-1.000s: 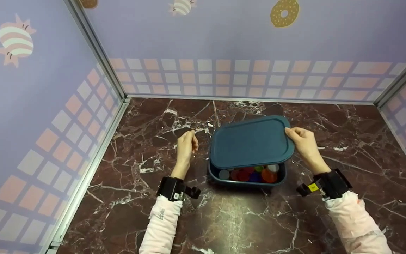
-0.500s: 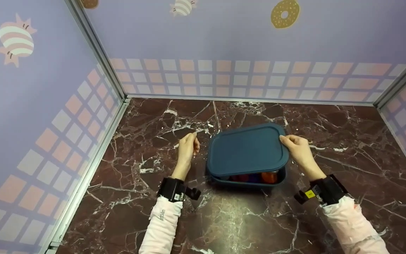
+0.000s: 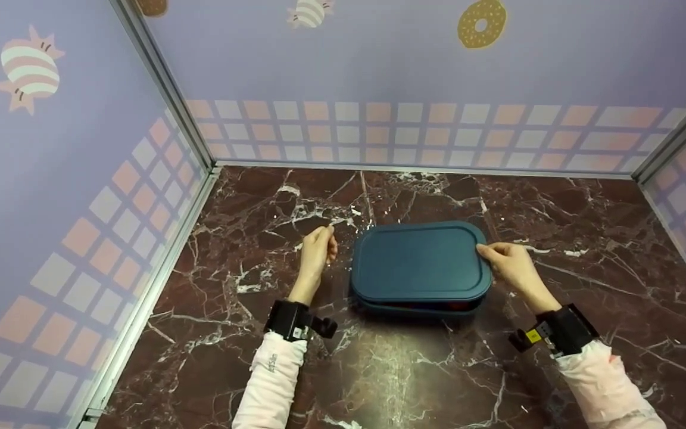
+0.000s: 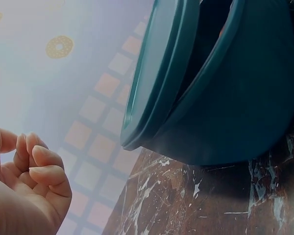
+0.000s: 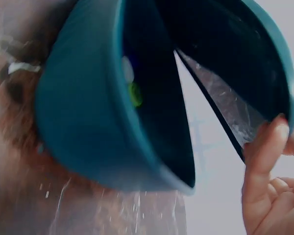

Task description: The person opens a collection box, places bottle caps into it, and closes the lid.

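Observation:
A dark teal lid [image 3: 420,259] lies tilted over a matching rectangular storage box [image 3: 414,311] on the table. At its right edge my right hand [image 3: 513,265] pinches it between thumb and fingers. In the right wrist view, a wide gap separates the raised side of the lid [image 5: 225,39] from the box rim, and a small green item [image 5: 135,94] shows inside. On the far side, the left wrist view has the lid [image 4: 159,63] meeting the rim at one end. My left hand [image 3: 318,250] stays left of the box, fingers loosely curled, holding nothing.
The table [image 3: 248,369] has a dark red marbled top with white veins. A purple printed back wall [image 3: 343,71] and a side wall [image 3: 81,179] on the left enclose it. Small white specks lie behind the box.
My right hand has lowered the lid toward me, covering the box opening and hiding most of the coloured contents from the head view. The left hand has hardly moved.

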A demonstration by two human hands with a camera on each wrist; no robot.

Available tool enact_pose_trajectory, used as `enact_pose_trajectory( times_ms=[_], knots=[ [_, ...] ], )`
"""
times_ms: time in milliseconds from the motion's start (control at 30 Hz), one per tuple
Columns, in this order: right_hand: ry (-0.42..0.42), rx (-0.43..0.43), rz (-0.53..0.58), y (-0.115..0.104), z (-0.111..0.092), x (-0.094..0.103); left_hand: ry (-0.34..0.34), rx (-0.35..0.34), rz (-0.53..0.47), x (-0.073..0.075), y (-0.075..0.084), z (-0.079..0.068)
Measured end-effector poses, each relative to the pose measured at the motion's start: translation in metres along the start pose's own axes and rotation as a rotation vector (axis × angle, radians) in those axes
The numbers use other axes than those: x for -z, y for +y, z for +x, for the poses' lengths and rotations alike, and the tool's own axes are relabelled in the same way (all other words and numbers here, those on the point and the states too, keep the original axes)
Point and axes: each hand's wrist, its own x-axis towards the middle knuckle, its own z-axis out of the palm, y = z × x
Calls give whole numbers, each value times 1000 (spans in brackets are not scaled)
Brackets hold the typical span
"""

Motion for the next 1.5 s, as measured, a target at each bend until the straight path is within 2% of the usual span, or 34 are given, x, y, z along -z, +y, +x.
enact_pose_trajectory(
  times_ms=[167, 400, 667, 833, 933, 1033, 1167, 1267, 1367, 1500],
  knots=[
    [-3, -4, -98, 8, 0, 1, 4, 10, 22, 0, 0, 1],
    [-28, 0, -117, 11, -4, 4, 3, 15, 60, 1, -2, 1],
    [1, 13, -179, 15, -4, 9, -57, -1, 97, 4, -1, -1],
    [5, 31, -167, 15, 0, 11, -57, 7, 147, 4, -3, -2],
    [16, 44, -172, 15, 2, 10, -50, 30, 214, 3, -6, -3],
    [30, 38, -204, 16, 5, 8, -64, 57, 326, 1, -11, -6],
    [-3, -34, -253, 19, 7, 4, -138, 94, 504, -2, -18, -13],
    [-54, -64, -299, 22, 7, 1, -207, 109, 599, -5, -23, -18],
    [-71, -36, -347, 25, 8, -3, -243, 76, 659, -7, -26, -21],
    [-48, 5, -360, 26, 8, -6, -246, -9, 708, -9, -27, -23]
  ],
)
